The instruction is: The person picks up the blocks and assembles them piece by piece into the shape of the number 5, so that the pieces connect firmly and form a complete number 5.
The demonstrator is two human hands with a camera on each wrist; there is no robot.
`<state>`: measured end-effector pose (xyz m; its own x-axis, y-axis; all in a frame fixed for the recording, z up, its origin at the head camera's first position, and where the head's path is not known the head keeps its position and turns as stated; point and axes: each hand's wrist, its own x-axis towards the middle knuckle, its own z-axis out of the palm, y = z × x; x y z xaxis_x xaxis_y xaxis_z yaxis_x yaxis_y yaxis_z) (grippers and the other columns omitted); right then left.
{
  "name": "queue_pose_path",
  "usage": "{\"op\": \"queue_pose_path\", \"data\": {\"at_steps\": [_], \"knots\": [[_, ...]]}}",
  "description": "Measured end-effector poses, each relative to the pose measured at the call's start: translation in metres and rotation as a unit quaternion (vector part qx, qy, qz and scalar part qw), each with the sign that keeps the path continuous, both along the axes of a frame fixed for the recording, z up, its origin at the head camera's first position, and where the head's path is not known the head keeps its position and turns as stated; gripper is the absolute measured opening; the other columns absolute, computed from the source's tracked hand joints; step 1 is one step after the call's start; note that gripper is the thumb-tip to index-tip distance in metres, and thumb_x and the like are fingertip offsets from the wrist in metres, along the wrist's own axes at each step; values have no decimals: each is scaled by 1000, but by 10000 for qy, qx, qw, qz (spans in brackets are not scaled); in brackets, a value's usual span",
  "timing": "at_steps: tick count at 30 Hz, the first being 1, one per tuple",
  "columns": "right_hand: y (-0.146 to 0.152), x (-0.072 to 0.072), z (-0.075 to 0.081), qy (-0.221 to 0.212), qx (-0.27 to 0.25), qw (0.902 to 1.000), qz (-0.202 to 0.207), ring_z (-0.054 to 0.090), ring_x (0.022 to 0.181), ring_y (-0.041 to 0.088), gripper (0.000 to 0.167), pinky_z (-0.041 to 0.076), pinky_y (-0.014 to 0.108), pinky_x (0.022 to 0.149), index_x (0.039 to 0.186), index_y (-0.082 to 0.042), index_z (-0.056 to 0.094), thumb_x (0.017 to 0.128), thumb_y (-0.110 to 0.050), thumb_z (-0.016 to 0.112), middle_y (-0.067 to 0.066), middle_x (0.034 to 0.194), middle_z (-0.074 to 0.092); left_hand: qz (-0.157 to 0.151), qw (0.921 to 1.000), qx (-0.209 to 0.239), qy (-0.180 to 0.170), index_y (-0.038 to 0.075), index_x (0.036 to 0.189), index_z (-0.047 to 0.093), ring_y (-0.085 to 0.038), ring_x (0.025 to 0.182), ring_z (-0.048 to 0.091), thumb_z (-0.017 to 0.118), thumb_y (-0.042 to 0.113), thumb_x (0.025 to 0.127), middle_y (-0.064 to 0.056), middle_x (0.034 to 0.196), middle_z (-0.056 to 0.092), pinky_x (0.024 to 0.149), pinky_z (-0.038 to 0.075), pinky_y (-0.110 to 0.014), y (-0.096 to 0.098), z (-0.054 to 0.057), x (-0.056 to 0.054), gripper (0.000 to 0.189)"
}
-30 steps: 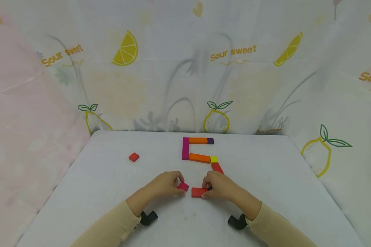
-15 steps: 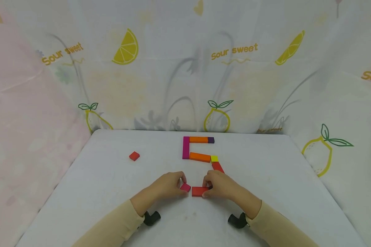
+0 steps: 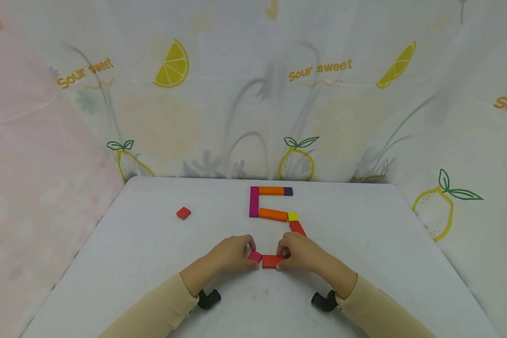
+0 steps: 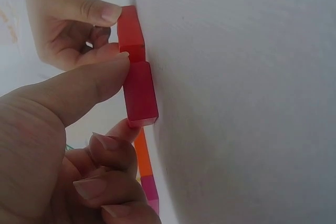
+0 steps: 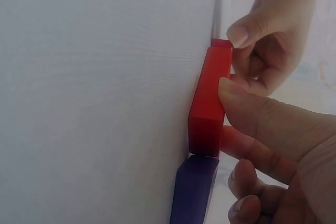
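My left hand pinches a small crimson-pink block between thumb and finger, low on the white table. That block meets the left end of a red block, as the left wrist view also shows. Thumb and finger of my right hand grip the red block by its long sides. A dark purple block lies against the red block's other end in the right wrist view; in the head view my right fingers mostly hide it. Behind the right hand a slanted red block is partly covered.
Farther back, a magenta block, two orange blocks, a small purple block and a yellow block form an angular line. A loose red block lies at the left. A printed cloth hangs behind the table.
The left hand has slid a little to the right with the crimson-pink block, closing the gap to the red block. The right hand has stayed in place.
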<state>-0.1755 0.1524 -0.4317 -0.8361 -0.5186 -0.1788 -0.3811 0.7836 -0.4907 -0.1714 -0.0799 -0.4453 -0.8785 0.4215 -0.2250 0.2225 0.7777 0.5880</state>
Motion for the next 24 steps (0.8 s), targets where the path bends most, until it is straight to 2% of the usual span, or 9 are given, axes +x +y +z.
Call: {"op": "queue_pose_path", "data": {"at_steps": [8, 24], "knots": [[-1, 0, -1, -29, 20, 10000, -37, 52, 80, 12, 21, 49, 27, 70, 85, -21, 69, 78, -27, 87, -6, 80, 52, 42, 10000, -61, 35, 19, 106, 62, -14, 65, 53, 86, 34, 77, 2, 72, 55, 59, 46, -29, 1, -3, -1, 40], [0, 0, -1, -20, 23, 10000, -2, 52, 79, 12, 20, 48, 27, 69, 84, -20, 69, 78, -27, 87, -6, 80, 52, 90, 9999, -76, -29, 19, 105, 62, -15, 65, 53, 86, 34, 76, 1, 72, 56, 59, 46, -30, 2, -1, 1, 40]]}}
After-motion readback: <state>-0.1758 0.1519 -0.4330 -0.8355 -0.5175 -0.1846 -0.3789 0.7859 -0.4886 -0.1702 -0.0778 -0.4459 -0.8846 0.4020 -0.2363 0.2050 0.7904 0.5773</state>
